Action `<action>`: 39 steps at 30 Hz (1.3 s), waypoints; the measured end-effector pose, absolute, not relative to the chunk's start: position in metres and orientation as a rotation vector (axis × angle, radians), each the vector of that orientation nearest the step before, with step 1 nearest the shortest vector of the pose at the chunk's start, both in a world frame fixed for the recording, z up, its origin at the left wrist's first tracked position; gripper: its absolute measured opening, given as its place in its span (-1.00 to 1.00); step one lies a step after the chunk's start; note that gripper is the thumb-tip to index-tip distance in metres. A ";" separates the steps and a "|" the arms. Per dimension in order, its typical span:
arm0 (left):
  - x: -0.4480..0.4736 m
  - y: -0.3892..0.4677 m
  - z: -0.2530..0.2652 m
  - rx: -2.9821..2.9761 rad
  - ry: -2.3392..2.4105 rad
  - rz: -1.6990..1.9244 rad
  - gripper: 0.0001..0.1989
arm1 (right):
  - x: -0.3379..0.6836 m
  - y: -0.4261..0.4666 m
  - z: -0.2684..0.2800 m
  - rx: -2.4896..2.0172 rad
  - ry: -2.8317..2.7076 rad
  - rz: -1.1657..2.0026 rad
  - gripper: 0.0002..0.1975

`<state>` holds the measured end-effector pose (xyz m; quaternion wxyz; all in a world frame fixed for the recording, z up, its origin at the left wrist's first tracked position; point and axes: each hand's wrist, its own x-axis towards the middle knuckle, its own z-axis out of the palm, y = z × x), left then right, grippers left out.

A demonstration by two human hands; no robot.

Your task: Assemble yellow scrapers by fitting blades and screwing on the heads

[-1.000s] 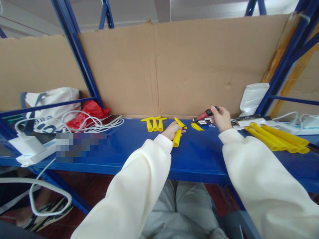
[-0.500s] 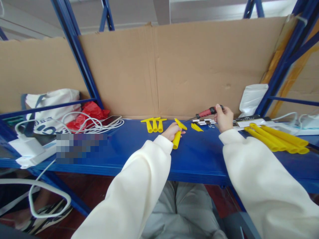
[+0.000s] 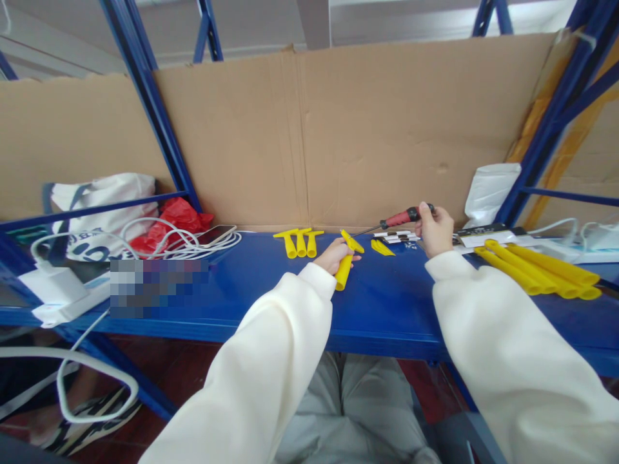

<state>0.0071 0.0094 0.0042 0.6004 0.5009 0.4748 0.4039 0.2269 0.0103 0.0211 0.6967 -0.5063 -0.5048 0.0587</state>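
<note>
My left hand [image 3: 333, 257] is closed around a yellow T-shaped scraper [image 3: 343, 273], its crosspiece up and its hollow round handle pointing down toward me. In my right hand [image 3: 436, 231] is a screwdriver [image 3: 399, 220] with a red and black handle, gripped near the handle's end. Its thin shaft runs left to the scraper's crosspiece; whether the tip sits in a screw is too small to tell. Just right of the scraper lie small yellow blade-like pieces [image 3: 382, 247]. Three more yellow T-shaped scrapers [image 3: 300, 243] stand in a row to the left, near the cardboard.
Several yellow tube handles [image 3: 539, 270] lie at the right on the blue shelf [image 3: 382, 316]. Small black-and-white packets [image 3: 399, 236] sit behind the yellow pieces. White cables [image 3: 193, 245], a red plastic bag [image 3: 176, 218] and a power strip [image 3: 72, 303] are at the left. A cardboard sheet [image 3: 387, 129] walls the back.
Almost nothing differs. The scraper's crosspiece and my left hand have shifted very slightly, while the screwdriver keeps its place against it.
</note>
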 end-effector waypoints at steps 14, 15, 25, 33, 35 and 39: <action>0.008 0.013 -0.001 1.210 1.090 0.931 -0.43 | 0.230 0.015 0.017 -1.137 -1.141 0.135 -0.41; 0.008 0.012 0.000 1.212 1.090 0.928 -0.43 | 0.230 0.015 0.017 -1.137 -1.138 0.134 -0.40; 0.007 0.010 0.004 1.131 0.977 0.904 -0.44 | 0.232 0.016 0.017 -1.162 -1.072 0.161 -0.45; 0.007 0.012 0.001 1.130 0.960 0.913 -0.41 | 0.233 0.016 0.019 -1.127 -1.032 0.239 -0.58; 0.007 0.011 0.002 1.143 0.986 0.915 -0.41 | 0.232 0.016 0.020 -1.112 -1.053 0.277 -0.64; 0.006 0.010 0.003 1.158 1.055 0.909 -0.42 | 0.230 0.016 0.020 -1.105 -1.089 0.265 -0.74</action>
